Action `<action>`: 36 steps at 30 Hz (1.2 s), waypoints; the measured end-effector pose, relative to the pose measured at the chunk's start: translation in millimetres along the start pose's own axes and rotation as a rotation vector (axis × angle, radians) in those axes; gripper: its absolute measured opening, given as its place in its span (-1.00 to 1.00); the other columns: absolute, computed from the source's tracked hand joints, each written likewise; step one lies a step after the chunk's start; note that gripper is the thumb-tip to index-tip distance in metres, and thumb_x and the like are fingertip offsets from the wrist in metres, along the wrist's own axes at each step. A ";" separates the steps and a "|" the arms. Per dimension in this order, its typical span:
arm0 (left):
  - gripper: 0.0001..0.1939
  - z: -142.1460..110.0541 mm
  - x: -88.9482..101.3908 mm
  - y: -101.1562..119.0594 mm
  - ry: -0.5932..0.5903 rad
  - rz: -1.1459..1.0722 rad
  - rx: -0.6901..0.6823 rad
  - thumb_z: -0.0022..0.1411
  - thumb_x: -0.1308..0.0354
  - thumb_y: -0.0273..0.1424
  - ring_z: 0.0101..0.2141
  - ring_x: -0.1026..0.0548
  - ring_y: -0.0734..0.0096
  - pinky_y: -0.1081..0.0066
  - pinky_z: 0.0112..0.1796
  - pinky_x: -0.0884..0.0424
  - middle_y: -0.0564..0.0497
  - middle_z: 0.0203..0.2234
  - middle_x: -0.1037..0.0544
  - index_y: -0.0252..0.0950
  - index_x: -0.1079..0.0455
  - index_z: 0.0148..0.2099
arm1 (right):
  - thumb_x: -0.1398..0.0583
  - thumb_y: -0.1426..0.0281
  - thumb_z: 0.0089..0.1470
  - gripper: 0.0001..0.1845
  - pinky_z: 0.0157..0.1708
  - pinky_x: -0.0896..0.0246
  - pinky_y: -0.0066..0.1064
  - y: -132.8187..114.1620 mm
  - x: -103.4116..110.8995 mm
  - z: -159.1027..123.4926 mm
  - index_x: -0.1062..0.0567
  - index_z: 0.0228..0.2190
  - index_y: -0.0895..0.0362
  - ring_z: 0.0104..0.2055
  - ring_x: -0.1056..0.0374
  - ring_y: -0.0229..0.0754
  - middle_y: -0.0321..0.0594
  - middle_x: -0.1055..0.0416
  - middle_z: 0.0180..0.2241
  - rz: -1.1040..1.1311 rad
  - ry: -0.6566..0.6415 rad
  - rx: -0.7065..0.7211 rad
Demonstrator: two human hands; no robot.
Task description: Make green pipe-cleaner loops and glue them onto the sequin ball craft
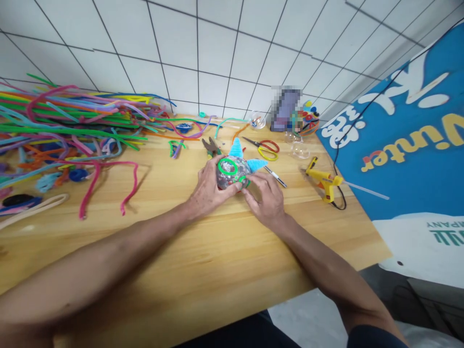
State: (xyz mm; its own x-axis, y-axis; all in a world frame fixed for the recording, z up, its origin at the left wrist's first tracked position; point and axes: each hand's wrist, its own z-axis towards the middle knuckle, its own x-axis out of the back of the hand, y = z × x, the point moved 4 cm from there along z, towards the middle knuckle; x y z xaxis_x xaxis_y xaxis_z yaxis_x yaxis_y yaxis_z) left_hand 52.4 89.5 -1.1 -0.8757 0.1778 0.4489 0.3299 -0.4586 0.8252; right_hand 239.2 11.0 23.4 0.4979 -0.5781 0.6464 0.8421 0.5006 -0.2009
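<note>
A grey, speckled ball (223, 180) with two light blue ear-like points (236, 148) rests at the middle of the table. A green pipe-cleaner ring (227, 167) lies on its upper left face. My left hand (210, 186) is wrapped round the ball's left side, with the thumb across its front. Fingers of my right hand (266, 195) are closed at the ball's lower right, pinching a second, smaller green pipe-cleaner ring (244, 181) against it. The fingertips partly hide this small ring.
Behind the ball lie pliers (209, 146), scissors (266, 147) and a pen (277, 178). A yellow glue gun (324, 181) with a black cord is at right, near clear plastic domes (300, 150). Pipe cleaners (72, 116) heap up at left. A tiled wall (174, 43) stands behind.
</note>
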 end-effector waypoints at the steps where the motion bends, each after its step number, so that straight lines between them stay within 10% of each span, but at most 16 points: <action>1: -0.15 -0.1 0.0 0.1 0.002 -0.005 -0.004 0.27 -0.43 -0.03 0.36 -0.46 -0.18 -0.18 0.40 -0.33 -0.25 0.34 -0.48 -0.17 -0.17 0.43 | -0.28 0.35 0.40 -0.66 0.08 -0.62 0.02 -0.5 -0.2 0.0 -0.55 0.17 0.00 0.05 -0.63 0.10 -0.02 -0.66 0.00 -0.008 -0.003 0.005; 36: -0.21 -0.3 1.7 -5.5 0.024 -0.144 0.033 0.23 -0.43 -0.05 0.24 -0.52 -0.06 -0.09 0.30 -0.44 -0.19 0.27 -0.48 -0.17 -0.22 0.36 | -0.30 0.43 0.39 -0.56 0.05 -0.62 -0.06 -9.2 0.4 -1.7 -0.52 0.25 0.06 0.04 -0.61 0.07 0.00 -0.63 0.00 -0.030 0.035 0.080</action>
State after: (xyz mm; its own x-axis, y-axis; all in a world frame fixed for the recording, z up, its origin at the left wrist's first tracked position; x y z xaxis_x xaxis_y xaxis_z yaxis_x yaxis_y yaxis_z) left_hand 49.0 92.1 -5.0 -0.9230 0.2185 0.3168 0.2109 -0.4013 0.8913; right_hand 232.0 5.0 24.2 0.4807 -0.6152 0.6248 0.8381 0.5319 -0.1210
